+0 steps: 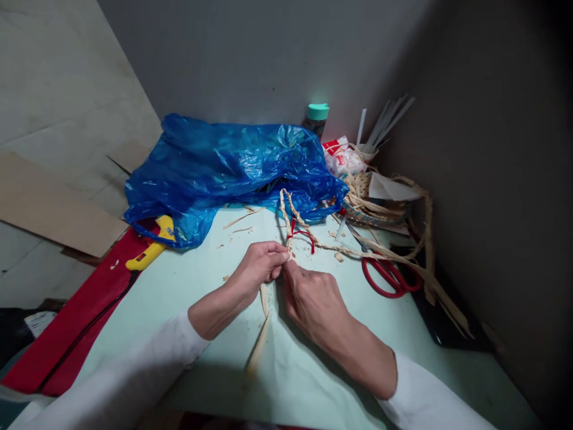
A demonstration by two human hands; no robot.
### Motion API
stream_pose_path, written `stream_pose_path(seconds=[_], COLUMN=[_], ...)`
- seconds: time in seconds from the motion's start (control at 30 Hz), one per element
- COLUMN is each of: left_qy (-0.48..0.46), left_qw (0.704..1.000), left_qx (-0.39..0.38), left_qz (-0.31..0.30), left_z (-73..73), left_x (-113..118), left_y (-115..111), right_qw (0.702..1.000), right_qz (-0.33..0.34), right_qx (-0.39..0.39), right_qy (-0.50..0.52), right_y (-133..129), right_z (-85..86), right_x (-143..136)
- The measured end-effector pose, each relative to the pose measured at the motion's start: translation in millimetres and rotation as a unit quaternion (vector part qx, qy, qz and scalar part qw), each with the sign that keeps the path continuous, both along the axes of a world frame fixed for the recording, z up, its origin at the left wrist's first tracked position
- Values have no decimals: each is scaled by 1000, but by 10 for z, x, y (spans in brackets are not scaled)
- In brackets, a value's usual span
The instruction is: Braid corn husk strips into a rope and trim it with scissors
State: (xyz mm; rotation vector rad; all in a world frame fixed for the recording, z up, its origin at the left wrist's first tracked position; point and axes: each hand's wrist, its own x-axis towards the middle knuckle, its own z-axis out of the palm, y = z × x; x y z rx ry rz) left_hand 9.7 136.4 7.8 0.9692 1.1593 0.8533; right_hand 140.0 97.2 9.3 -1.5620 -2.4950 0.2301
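Note:
Both hands meet over the pale green table cover (215,334). My left hand (259,263) is closed, its thumb and fingers pinching a braided straw cord (299,221). My right hand (316,292) is closed beside it at the same spot on the cord; its fingertips are partly hidden. Beyond the fingers the cord rises into a loop, and its other length runs off to the right. A red string (307,235) is tied around the cord near the loop. Below my left hand a flat loose straw strip (259,346) hangs toward me.
A blue plastic bag (233,161) lies at the back, with a yellow-handled tool (154,248) at its left. Red-handled scissors (389,280) lie at the right. Behind them stand a straw-filled basket (358,206) and a green-lidded jar (317,116). Straw scraps dot the cover.

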Motion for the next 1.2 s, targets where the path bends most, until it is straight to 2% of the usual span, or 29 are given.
stream_pose_path(seconds=[0.07, 0.13, 0.2, 0.27, 0.33, 0.43, 0.53, 0.6, 0.63, 0.7, 0.77, 0.9, 1.03, 1.13, 1.2], left_qy=[-19, -40, -59, -68, -72, -77, -72, -62, -53, -20, 51, 230, 295, 325, 366], left_qw=[1000, 999, 998, 998, 997, 997, 996, 997, 997, 997, 993, 955, 931, 917, 893], left_qx=[-5, 0, 5, 1, -5, 7, 25, 39, 46, 64, 91, 170, 200, 224, 259], left_qz=[-7, -5, -6, -15, -25, -26, -38, -41, -38, -38, -55, -83, -76, -58, -45], left_z=[-2, -3, 3, 11, 17, 16, 10, 16, 23, 49, 89, 174, 202, 192, 172], left_x=[-30, -51, -63, -69, -74, -76, -65, -54, -50, -56, -81, -149, -156, -104, -48], left_y=[1, 3, 6, 10, 14, 13, 1, -10, -14, -23, -33, -66, -118, -185, -242], right_qw=[1000, 999, 992, 979, 968, 945, 874, 838, 833, 846, 871, 902, 896, 879, 863], right_qz=[16, 26, -7, -68, -97, -53, -46, -65, -70, -64, -53, -54, -53, -54, -61], right_qx=[-1, -6, 12, 48, 43, -91, -245, -288, -291, -273, -239, -177, -174, -186, -200], right_qy=[-4, 46, 126, 187, 226, 309, 417, 459, 466, 453, 425, 391, 405, 435, 460], right_y=[0, 24, 71, 133, 191, 247, 279, 304, 318, 343, 359, 350, 321, 308, 299], right_z=[7, 34, 78, 122, 145, 108, 6, -59, -84, -114, -120, -98, -72, -62, -65], right_x=[11, 51, 115, 181, 222, 201, 123, 87, 80, 90, 117, 159, 156, 145, 137])
